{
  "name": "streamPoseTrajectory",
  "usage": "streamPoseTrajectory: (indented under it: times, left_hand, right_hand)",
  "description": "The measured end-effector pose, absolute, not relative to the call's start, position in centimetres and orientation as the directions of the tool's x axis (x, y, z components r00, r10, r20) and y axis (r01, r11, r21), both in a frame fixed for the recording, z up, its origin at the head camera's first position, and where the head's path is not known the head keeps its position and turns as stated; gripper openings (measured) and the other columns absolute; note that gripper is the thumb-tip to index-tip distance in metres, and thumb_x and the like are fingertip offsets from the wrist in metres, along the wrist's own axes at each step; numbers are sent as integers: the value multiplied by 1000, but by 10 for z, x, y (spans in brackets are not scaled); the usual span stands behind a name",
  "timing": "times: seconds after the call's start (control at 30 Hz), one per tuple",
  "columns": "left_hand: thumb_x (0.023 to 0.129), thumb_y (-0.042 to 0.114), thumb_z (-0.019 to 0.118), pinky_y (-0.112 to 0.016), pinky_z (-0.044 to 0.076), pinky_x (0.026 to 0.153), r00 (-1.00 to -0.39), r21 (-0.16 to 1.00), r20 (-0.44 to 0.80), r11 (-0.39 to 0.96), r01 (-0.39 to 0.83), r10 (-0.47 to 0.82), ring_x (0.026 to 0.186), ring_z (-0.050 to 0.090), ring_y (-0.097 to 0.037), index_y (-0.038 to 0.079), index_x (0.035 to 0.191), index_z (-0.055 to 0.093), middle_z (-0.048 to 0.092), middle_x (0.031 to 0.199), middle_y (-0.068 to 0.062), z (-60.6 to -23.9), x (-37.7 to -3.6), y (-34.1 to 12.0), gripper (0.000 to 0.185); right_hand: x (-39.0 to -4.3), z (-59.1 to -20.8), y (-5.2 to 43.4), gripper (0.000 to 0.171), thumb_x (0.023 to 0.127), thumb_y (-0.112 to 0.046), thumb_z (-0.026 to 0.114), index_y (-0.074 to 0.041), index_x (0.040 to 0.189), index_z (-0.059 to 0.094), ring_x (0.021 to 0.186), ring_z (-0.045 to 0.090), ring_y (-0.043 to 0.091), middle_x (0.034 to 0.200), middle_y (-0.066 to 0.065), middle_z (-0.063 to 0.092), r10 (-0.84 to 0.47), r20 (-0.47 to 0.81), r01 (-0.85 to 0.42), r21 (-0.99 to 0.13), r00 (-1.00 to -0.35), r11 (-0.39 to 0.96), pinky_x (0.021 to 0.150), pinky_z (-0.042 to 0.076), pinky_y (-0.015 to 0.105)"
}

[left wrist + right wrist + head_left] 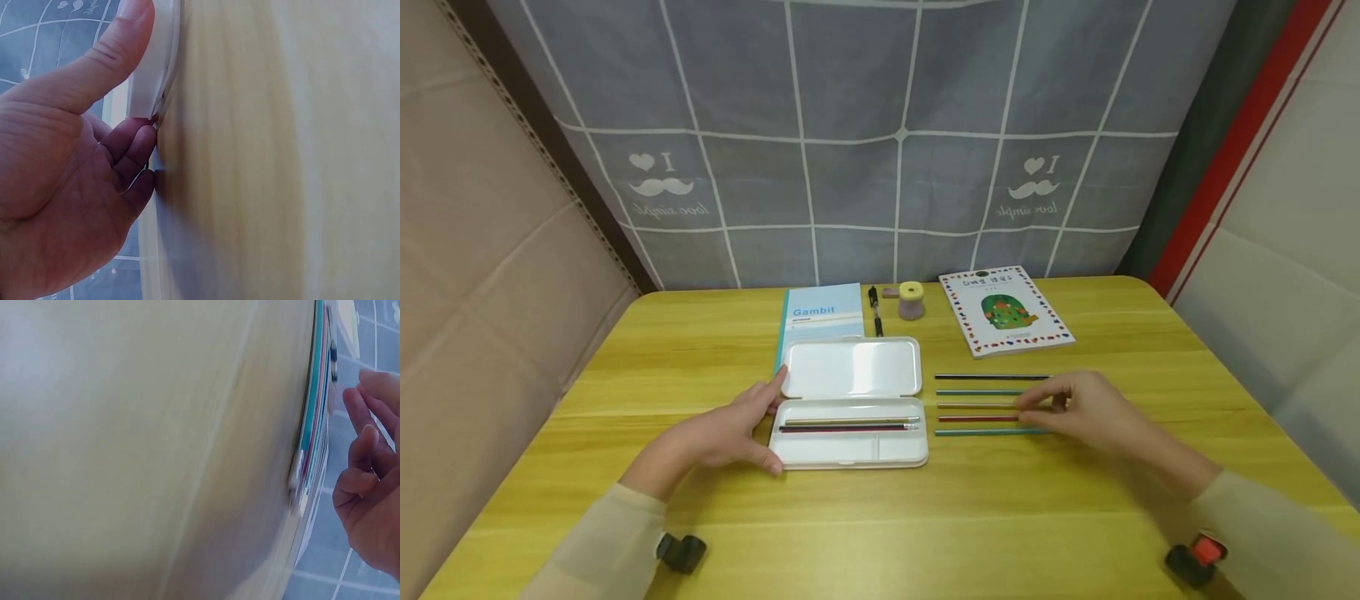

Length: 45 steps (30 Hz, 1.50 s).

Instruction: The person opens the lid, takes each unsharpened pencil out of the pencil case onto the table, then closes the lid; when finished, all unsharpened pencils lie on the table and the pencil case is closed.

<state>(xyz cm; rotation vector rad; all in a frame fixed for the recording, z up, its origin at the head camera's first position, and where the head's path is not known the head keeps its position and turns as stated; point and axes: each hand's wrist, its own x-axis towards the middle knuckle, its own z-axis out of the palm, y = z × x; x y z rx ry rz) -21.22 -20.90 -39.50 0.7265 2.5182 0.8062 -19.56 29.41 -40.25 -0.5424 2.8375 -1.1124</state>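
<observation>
Left hand (730, 433) lay at the left end of the open white pencil case (850, 404), thumb up against the lid's edge and fingers curled round the tray's corner; the left wrist view showed the thumb (119, 47) pressed on the white rim, so that grip was closed on the case. The case sat mid-bench (625, 375), lid folded back flat, two pencils (846, 425) lying side by side in the long compartment of the tray. Behind the case: a light blue notebook (823, 310) partly under the lid, a black pen (876, 310) just beside it, a small yellow-topped sharpener (911, 300), and what looked like an eraser next to that, too small to be sure. Right of those lay a white booklet (1003, 310) with a green picture and a dotted border. In front of the booklet, five loose pencils (977, 405) lay in a parallel row, well apart from the case. Right hand (1090, 410) hovered over their right ends, covering them; fingers loosely bent, gripping nothing that showed, with the right wrist view showing fingers (365, 456) apart from the pencil row. A grey gridded cloth (880, 133) hung behind the bench.
</observation>
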Motion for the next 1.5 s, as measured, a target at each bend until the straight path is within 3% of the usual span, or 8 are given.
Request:
streamPoseTrajectory:
  times: [0.47,0.8,1.17,1.37,1.5]
  left_hand:
    - [78,42,90,-61,26,118,-785,618,-199,697,363,586,135,44,-31,-1,164,-12,48,142,-11,-399,-215,-207,140]
    - [78,42,89,-61,25,118,-789,625,-208,699,347,578,138,43,-32,3,165,-14,46,145,-11,-400,-215,-209,140]
    - [77,41,90,-61,25,118,-791,630,-199,694,349,579,137,43,-32,1,164,-14,49,143,-9,-399,-215,-207,141]
    - [77,42,90,-61,26,118,-793,620,-205,703,348,574,136,43,-32,1,164,-14,48,143,-10,-399,-215,-209,141]
    - [77,43,91,-60,26,119,-797,618,-211,709,340,566,136,43,-31,2,164,-14,49,143,-9,-402,-216,-211,142]
  right_hand:
    - [-211,-405,230,26,90,-23,84,-13,114,82,56,47,11,106,-2,79,-395,81,-326,-725,-915,607,49,36,24]
    - [-219,-408,193,24,88,-19,86,-14,110,82,55,45,9,105,-2,79,-459,148,-407,-738,-876,538,50,38,24]
    - [-221,-414,175,20,89,-19,85,-14,108,82,68,54,12,104,-5,79,-502,113,-418,-723,-857,550,60,45,23]
    - [-224,-416,166,23,89,-20,85,-13,110,82,93,69,9,103,-7,78,-524,75,-419,-698,-849,580,79,54,28]
    - [-224,-415,156,19,92,-20,82,-14,110,82,102,70,10,103,-8,78,-529,63,-426,-676,-846,601,90,55,34]
